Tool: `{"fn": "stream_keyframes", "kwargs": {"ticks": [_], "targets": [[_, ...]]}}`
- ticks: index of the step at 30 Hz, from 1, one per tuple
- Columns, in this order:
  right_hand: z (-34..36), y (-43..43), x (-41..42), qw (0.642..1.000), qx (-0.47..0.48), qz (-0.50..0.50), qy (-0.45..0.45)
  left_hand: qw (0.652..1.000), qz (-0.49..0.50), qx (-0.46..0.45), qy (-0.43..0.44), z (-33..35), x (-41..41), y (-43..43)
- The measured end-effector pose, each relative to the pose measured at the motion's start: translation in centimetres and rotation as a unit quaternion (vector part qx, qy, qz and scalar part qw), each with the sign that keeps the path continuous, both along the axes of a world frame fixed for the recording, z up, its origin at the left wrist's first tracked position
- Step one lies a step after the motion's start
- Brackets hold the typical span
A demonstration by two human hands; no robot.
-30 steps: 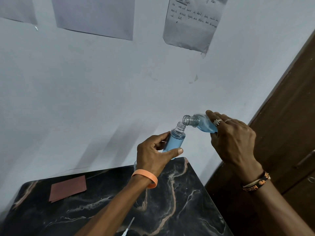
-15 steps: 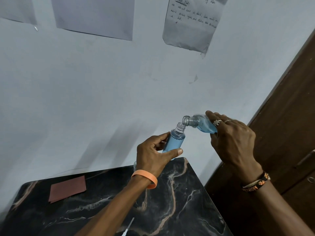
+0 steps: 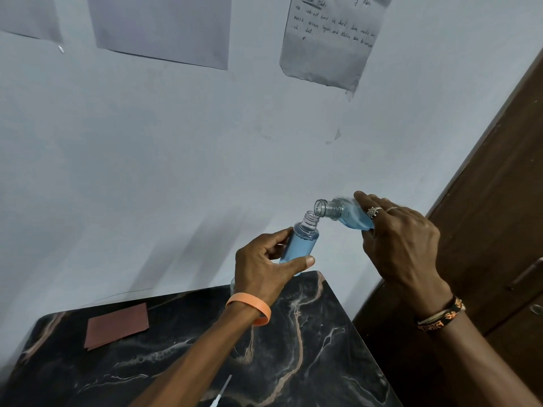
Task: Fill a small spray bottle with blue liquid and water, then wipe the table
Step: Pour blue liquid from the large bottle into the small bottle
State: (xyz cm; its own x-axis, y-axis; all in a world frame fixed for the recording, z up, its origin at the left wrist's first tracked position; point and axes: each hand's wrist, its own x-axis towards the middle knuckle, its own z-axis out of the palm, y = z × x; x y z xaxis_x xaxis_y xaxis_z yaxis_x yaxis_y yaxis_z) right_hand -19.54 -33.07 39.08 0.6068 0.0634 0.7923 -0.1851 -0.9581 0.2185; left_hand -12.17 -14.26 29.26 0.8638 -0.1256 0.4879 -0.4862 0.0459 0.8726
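- Left hand: grips small spray bottle upright above the counter, neck open to receive.
- Right hand: holds source bottle tipped, mouth at that neck, to pour.

Dim, soft shadows; wide-angle edge distortion

A plain home room: handwritten notes taped on the wall, marble-patterned table, wooden door.

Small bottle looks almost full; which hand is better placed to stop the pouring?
Likely right. The right hand grips the tilted larger bottle over the small bottle; the left hand only steadies that one.
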Motion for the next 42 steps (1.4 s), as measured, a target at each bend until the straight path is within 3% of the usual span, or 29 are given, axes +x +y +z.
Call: {"fn": "stream_keyframes", "kwargs": {"ticks": [25,33,39,42], "targets": [[-0.4,0.5,-0.7,1.0,-0.001,0.002,-0.021,1.0,-0.003,0.011,0.016,-0.8,0.0,-0.1],[-5.7,2.0,-1.2,0.967,0.23,0.0,0.11,0.997,-0.008,0.029,0.073,-3.2,-0.5,1.3],[-14.2,4.8,-1.2,0.901,0.385,0.01,0.197,0.984,0.0,0.094,0.149,-9.1,-0.9,3.0],[-19.1,6.4,-1.2,0.852,0.456,0.013,0.258,0.974,0.002,0.128,0.185,-12.4,-1.1,3.8]]}}
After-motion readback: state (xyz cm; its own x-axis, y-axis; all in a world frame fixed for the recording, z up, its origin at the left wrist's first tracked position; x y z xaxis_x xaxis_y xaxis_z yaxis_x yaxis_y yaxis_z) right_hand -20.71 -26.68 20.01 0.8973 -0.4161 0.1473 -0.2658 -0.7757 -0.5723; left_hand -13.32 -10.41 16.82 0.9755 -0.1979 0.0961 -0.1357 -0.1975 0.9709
